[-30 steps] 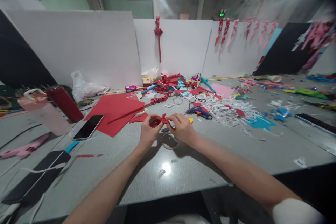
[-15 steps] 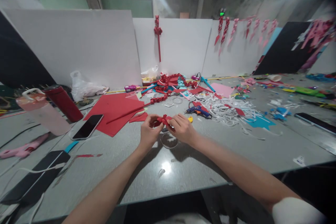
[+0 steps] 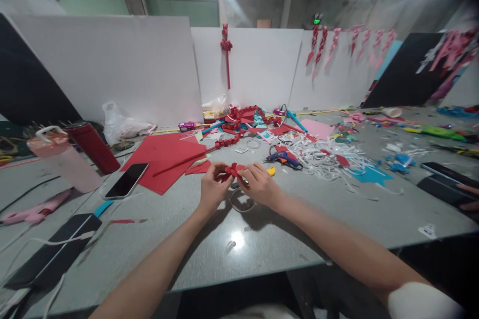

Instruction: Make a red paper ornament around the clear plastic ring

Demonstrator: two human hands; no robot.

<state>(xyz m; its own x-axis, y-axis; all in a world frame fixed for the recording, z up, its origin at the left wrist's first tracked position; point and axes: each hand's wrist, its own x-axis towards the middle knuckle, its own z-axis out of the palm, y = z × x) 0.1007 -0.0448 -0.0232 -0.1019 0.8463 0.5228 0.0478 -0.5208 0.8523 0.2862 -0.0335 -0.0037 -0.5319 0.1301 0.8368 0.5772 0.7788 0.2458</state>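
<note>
On your left, the counter (image 3: 157,239) held a pink bottle (image 3: 69,162) beside a red flask (image 3: 93,148), a phone (image 3: 127,181) nearby, plastic bag (image 3: 118,124) farther back.

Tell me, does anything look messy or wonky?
Yes: thin white strips lie in a loose tangle, spilling onto jagged blue paper. The red cylindrical bottle seems tilted, perhaps just from the camera's view.

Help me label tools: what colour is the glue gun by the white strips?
The glue gun is blue and orange, clearest in the head view.

Tabletop (image 3: 269,244) smooth, glossy; red sheet (image 3: 164,159) matt paper; shredded strips (image 3: 322,154) papery.
</note>
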